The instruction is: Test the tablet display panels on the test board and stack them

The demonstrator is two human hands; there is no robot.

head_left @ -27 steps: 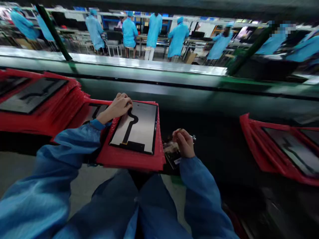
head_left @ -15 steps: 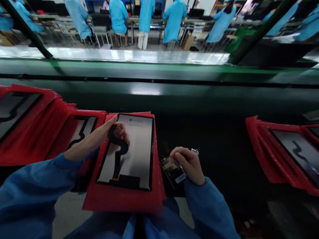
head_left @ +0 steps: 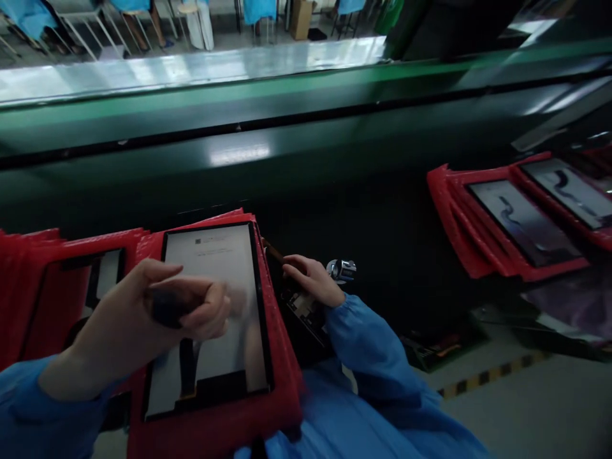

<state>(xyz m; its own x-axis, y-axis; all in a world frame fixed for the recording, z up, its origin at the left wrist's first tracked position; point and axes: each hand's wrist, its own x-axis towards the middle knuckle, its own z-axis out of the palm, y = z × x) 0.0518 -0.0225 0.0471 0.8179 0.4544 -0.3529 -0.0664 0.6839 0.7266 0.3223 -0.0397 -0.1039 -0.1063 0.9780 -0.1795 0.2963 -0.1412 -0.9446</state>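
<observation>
A tablet-size display panel [head_left: 220, 255] lies with its pale back up on a stack of red bubble-wrap bags [head_left: 282, 376]. Curled over the panel, my left hand [head_left: 186, 306] is closed around the free upper part of a black flex cable [head_left: 188, 370], whose lower end joins the panel's dark bottom strip. My right hand [head_left: 313, 280] is beside the stack, thumb and fingers pinched at the edge of a small electronic assembly [head_left: 306, 312] with exposed parts. What sits between those fingertips is too dark to make out. Just past the knuckles is a small shiny metal object [head_left: 343, 270].
More red bags [head_left: 29, 274] with panels stand on the left. Further red bags [head_left: 459, 223] holding display panels [head_left: 526, 220] lie at the right. A green-edged ledge [head_left: 296, 102] with a black cable runs across the back. Striped floor tape [head_left: 492, 373] shows lower right.
The view has swung right and down. My left hand has moved over the panel with the flex cable, nearer the camera. My right hand stays by the small assembly.
</observation>
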